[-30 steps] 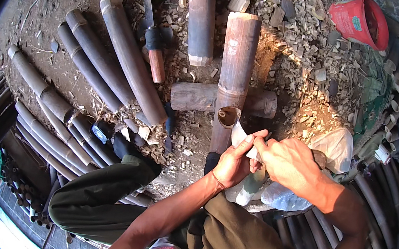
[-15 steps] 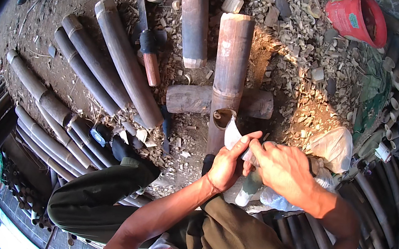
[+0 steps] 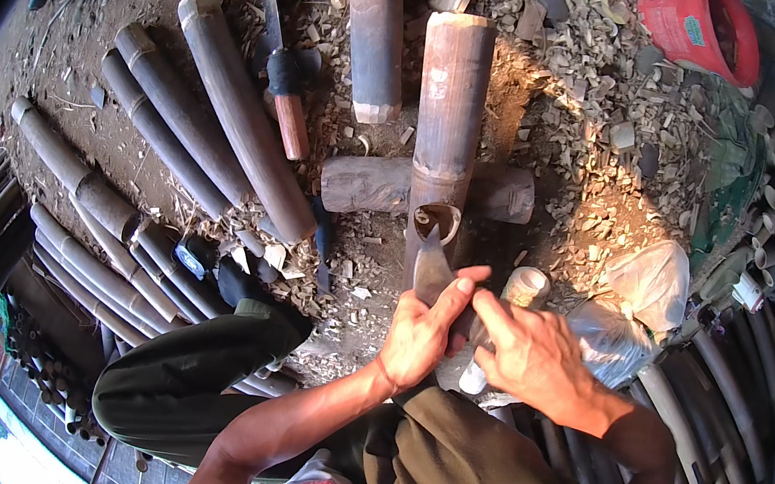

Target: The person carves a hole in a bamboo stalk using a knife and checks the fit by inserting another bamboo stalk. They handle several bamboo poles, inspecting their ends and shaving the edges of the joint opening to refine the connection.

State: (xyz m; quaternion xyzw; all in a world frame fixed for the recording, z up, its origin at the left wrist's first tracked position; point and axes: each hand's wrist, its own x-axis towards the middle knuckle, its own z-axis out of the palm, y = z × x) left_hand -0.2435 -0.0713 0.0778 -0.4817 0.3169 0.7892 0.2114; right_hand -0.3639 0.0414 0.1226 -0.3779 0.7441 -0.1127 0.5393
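Note:
A bamboo tube [image 3: 452, 104] lies lengthwise before me, its near part cut with an oval opening [image 3: 436, 223]. My left hand [image 3: 415, 342] is closed around a knife, thumb along its broad, pointed blade [image 3: 430, 269]; the handle is hidden. The tip points away from me and overlaps the opening in view; whether they touch, I cannot tell. Beside it, my right hand [image 3: 537, 358] has its index finger reaching to the left thumb. Its thumb and index are apart with nothing visible between them, and the other fingers are bent. The tube crosses a short log [image 3: 366, 185].
A large knife with a wooden handle [image 3: 292, 127] lies left, near several bamboo tubes [image 3: 243, 115]. Wood chips cover the ground. A red bucket [image 3: 694, 33] stands far right. Plastic bags [image 3: 646, 286] and a jar [image 3: 527, 285] are beside my right hand.
The blade has turned from a bright, tilted face to a grey one pointing straight ahead. Both hands have shifted slightly toward me, and the right has drawn apart from the blade, uncovering the jar.

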